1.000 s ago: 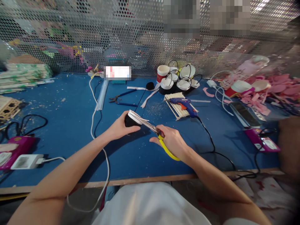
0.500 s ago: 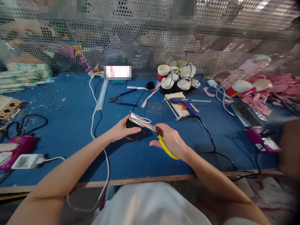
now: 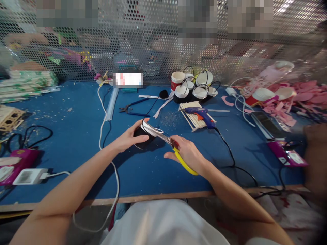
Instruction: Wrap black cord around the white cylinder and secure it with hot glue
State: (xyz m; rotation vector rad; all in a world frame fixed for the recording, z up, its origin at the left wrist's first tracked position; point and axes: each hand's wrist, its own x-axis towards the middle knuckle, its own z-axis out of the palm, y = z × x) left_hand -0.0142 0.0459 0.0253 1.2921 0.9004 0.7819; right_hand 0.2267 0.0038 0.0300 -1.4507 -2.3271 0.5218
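My left hand (image 3: 131,136) is wrapped round a paper cup (image 3: 143,140) covered in black, tilted so its white rim faces right. My right hand (image 3: 187,153) grips a pair of scissors (image 3: 182,161) with yellow handles. The scissor blades reach left to the cup's rim, where a thin white strip curls away. From the cup a black cord (image 3: 152,108) runs up to a small black ball of cord (image 3: 163,94) on the table. White strips (image 3: 163,108) lie beside that ball.
Pliers (image 3: 134,108) with blue handles lie beyond my left hand. A glue gun (image 3: 200,115) rests on a bundle of sticks. Several white-rimmed black cups (image 3: 200,92) stand at the back before a mesh screen (image 3: 153,44). Pink scraps (image 3: 304,98) and a phone (image 3: 268,124) are at right.
The cup in my left hand has turned slightly and shifted a little left. My left thumb has moved back from the rim. The scissors stay at the rim.
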